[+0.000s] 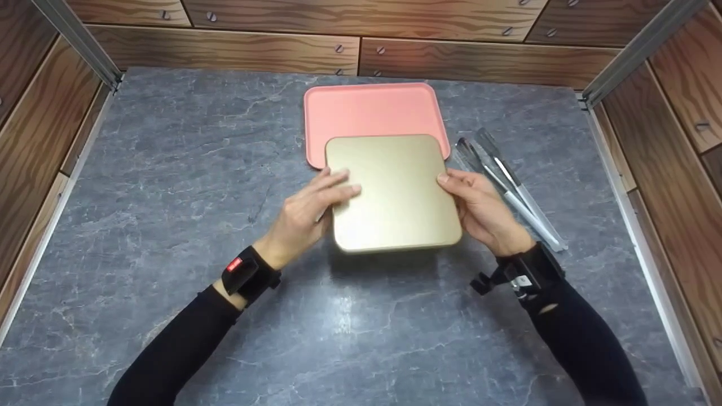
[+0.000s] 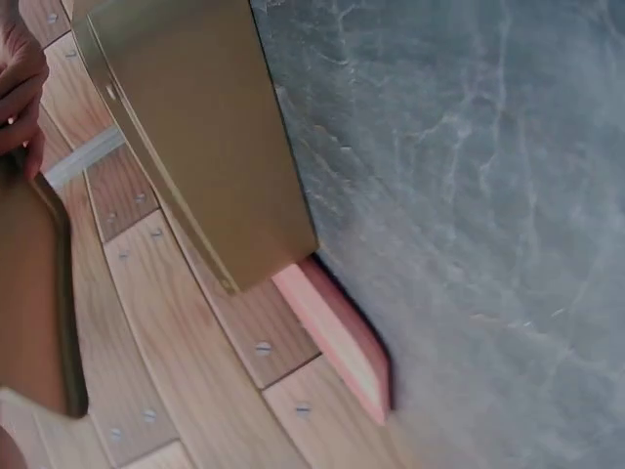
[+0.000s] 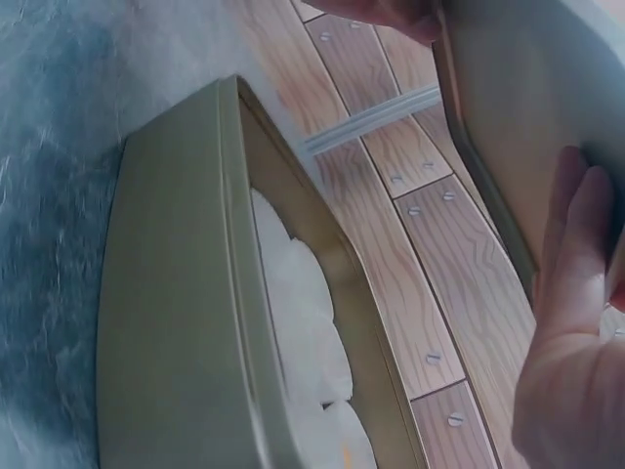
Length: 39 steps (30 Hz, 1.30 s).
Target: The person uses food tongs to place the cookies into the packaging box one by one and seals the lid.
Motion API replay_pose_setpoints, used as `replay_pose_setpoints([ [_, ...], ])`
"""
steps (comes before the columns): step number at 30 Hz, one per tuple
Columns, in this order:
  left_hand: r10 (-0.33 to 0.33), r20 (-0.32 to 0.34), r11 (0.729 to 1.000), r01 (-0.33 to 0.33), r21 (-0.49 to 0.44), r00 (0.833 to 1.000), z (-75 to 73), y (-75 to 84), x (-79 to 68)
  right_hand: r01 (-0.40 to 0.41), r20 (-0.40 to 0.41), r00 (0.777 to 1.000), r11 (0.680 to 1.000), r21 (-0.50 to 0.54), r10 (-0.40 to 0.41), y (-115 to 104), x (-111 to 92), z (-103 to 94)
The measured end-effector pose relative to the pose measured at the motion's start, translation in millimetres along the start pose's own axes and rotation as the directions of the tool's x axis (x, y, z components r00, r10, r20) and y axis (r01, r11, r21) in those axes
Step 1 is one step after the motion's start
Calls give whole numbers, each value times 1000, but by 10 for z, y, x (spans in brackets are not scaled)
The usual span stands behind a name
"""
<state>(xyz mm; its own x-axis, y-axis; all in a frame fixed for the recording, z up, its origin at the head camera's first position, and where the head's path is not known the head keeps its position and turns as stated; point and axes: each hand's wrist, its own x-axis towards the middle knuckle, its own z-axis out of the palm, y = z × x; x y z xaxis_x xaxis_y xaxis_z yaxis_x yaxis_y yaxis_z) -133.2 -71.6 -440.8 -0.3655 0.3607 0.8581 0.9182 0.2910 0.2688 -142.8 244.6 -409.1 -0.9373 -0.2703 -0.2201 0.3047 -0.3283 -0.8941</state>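
Both hands hold a gold metal tin lid (image 1: pixel 395 192) raised over its tin box (image 3: pixel 171 293). My left hand (image 1: pixel 307 206) grips the lid's left edge, with fingers spread over the top. At the right edge, my right hand (image 1: pixel 485 208) has its thumb on top and its fingers against the underside, as the right wrist view shows. The box stands uncovered on the table, and white rounded pieces (image 3: pixel 298 283) lie inside it. From the head view the lid hides the box almost wholly.
Behind the lid lies a pink tray (image 1: pixel 372 110), partly covered in the head view. Long metal utensils (image 1: pixel 510 192) with pale handles lie to the right, close to my right hand. Wood-patterned walls (image 1: pixel 225 51) border the grey marbled table (image 1: pixel 197 146).
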Motion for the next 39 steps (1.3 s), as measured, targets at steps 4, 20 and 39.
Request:
replay_pose_setpoints([
  [4,-259,40,964,261,-50,965,5,-15,-48,34,-15,999,999,4,-34,14,33,-38],
  [20,-825,390,332,910,-250,408,157,146,4,18,-118,991,935,-355,-64,77,162,-223],
  [39,-864,416,265,959,-102,283,252,135,17,27,-112,947,422,-906,-301,243,233,-378],
])
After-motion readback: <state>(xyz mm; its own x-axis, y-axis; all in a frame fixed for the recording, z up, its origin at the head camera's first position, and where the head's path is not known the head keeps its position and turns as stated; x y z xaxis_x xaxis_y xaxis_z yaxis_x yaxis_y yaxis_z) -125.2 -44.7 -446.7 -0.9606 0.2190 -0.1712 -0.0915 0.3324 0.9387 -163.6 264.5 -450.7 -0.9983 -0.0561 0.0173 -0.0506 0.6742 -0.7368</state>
